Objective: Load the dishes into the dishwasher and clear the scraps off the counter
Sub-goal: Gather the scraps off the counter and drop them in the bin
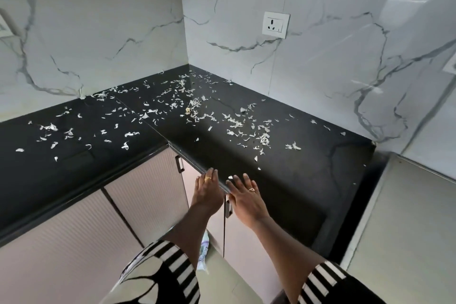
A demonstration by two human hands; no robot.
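Observation:
Pale papery scraps [182, 103] lie scattered over the black L-shaped counter [296, 180], thickest near the inner corner and to the right [249, 128]. My left hand [207, 190] sits at the counter's front edge, just below the rim, fingers straight with their tips at the edge. My right hand [244, 195] lies flat on the counter edge, fingers straight, beside a single scrap [230, 177]. Neither hand holds anything. No dishes or dishwasher are in view.
Beige cabinet doors with dark handles [179, 164] run under the counter. A white wall socket [275, 24] sits on the marble-look wall. A steel-grey surface [404, 217] stands lower at the right. Something white and printed [203, 252] hangs near my waist.

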